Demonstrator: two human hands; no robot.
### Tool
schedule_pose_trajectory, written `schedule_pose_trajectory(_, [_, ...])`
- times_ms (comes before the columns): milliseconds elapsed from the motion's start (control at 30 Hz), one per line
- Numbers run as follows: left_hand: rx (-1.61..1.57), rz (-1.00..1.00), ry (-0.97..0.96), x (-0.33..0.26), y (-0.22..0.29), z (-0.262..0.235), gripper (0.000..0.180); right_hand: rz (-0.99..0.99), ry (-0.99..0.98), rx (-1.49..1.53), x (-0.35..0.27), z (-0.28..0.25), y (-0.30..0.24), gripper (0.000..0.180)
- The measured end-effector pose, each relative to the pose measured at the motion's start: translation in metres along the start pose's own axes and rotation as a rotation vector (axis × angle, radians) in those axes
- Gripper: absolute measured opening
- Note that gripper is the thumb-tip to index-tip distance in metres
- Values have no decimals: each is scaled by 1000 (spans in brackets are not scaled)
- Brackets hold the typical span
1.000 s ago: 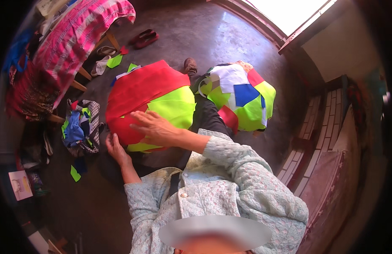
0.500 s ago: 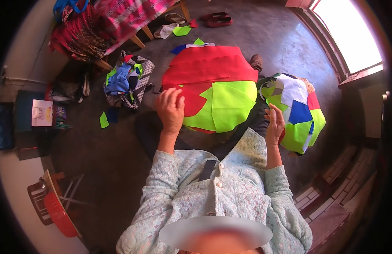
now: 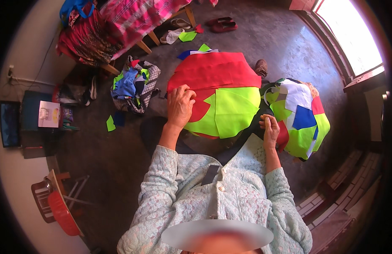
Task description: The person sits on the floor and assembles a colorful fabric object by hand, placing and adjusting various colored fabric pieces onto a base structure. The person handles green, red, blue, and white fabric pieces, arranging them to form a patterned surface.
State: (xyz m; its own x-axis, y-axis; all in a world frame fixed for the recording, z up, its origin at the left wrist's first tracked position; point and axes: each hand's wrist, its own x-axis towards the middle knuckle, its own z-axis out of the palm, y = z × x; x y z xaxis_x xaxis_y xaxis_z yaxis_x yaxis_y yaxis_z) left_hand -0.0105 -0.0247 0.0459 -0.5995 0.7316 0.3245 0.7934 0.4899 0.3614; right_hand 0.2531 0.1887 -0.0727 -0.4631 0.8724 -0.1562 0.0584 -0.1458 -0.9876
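Red fabric (image 3: 215, 70) under left hand (image 3: 179, 106) (flat)

Head-worn fisheye camera looks steeply down, close above the lap.

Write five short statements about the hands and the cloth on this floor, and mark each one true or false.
1. The left hand lies flat on the red and yellow-green cloth. True.
2. The right hand rests on the patchwork bundle. False: it is beside the bundle, at its near edge.
3. A pair of red shoes stands near the window. True.
4. The left hand grips scissors. False: it holds nothing.
5. A heap of mixed scraps lies left of the cloth. True.
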Motion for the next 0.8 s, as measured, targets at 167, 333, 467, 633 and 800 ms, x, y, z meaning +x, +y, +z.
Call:
schedule_pose_trajectory(167, [25, 15, -5, -2, -2, 3, 16, 21, -8, 27, 2, -2, 6, 18])
schedule_pose_trajectory(333, [-48, 20, 58, -3, -4, 5, 15, 28, -21, 51, 3, -2, 8, 18])
schedule_pose_trajectory(467, [-195, -21, 188, -1, -8, 10, 15, 28, -23, 31, 5, -2, 9, 18])
schedule_pose_trajectory(633, [-130, -59, 228, 7, -7, 22, 15, 23, -29, -14, 5, 1, 4, 19])
schedule_pose_trajectory(800, [37, -63, 261, 3, 11, 26, 22, 32, -37, -46, 6, 0, 9, 18])
